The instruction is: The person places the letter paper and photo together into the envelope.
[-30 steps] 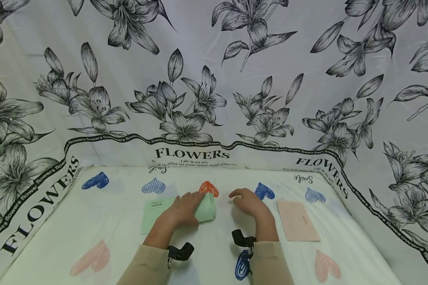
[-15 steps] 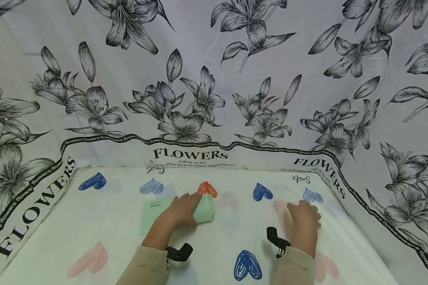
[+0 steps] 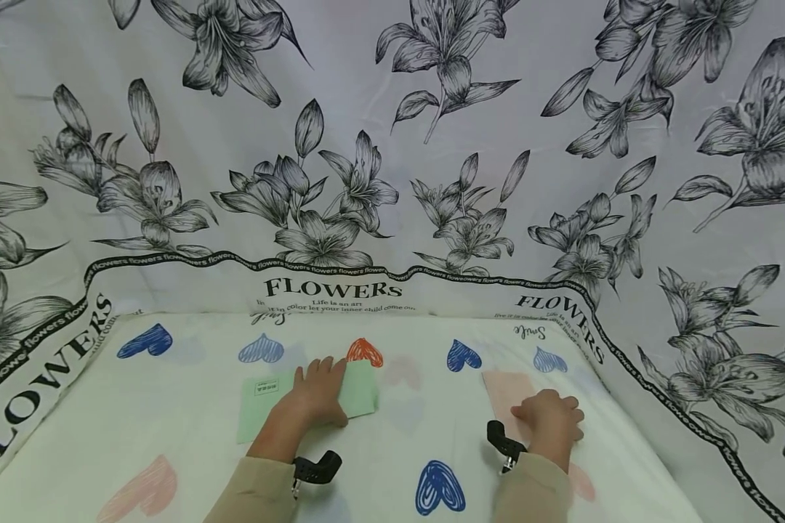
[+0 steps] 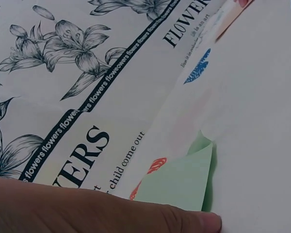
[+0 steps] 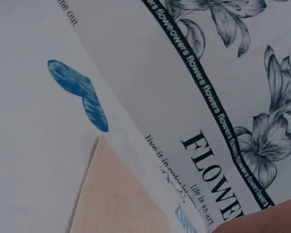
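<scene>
A pale green envelope (image 3: 358, 388) lies on the bed-like white cloth, a small printed box near its far left corner. Across its middle my left hand (image 3: 314, 392) rests with fingers spread, the thumb along the near edge. In the left wrist view the envelope's (image 4: 177, 179) right end gapes slightly. To the right is a pale pink sheet of paper (image 3: 505, 392), faintly ruled in the right wrist view. My right hand (image 3: 551, 425) lies over its right side with bent fingers, thumb on the sheet; I cannot tell whether it pinches the paper.
The white cloth (image 3: 366, 465) is printed with blue, red and pink hearts. A white curtain-like fabric (image 3: 405, 203) with black lilies and FLOWERS lettering rises behind and along both sides. Black camera mounts (image 3: 317, 468) sit on both wrists.
My right hand has moved from beside the envelope onto the pink sheet, then slid nearer along it. The left hand stays on the envelope, fingers more spread. The head view has shifted slightly right.
</scene>
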### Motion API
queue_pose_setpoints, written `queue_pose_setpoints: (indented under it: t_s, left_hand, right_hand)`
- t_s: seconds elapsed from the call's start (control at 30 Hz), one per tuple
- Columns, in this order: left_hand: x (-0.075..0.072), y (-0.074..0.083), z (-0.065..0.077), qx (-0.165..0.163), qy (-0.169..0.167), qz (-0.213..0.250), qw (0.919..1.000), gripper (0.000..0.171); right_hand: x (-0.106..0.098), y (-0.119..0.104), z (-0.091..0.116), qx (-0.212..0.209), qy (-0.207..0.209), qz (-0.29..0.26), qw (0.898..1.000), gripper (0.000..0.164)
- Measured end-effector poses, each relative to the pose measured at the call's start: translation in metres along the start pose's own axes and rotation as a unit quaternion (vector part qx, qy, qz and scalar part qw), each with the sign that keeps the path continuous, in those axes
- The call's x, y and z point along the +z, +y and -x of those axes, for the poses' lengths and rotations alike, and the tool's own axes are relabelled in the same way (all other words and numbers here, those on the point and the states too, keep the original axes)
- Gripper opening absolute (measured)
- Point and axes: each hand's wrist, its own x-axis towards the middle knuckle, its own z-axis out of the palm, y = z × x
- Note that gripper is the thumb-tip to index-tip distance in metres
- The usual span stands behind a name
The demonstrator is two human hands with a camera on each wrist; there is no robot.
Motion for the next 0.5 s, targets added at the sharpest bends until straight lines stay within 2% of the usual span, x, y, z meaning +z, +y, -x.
queue_pose_setpoints:
  t_s: [0.1, 0.27, 0.37, 0.5]
  left_hand:
    - [0.003, -0.009, 0.005, -0.031, 0.005, -0.010, 0.9994, 0.108]
    - [0.009, -0.018, 0.010, -0.066, 0.001, -0.027, 0.9975, 0.114]
    - [0.012, -0.017, 0.009, -0.068, 0.006, -0.030, 0.9972, 0.114]
    - [0.014, -0.009, 0.005, -0.060, 0.005, -0.028, 0.9978, 0.112]
  right_hand:
    - [0.017, 0.001, -0.001, 0.004, 0.002, 0.002, 1.000, 0.056]
    - [0.033, 0.018, 0.004, 0.002, 0.027, 0.016, 1.000, 0.076]
    - [0.031, 0.025, 0.007, -0.002, 0.036, 0.022, 0.999, 0.081]
    - [0.017, 0.028, 0.010, -0.009, -0.001, 0.022, 1.000, 0.063]
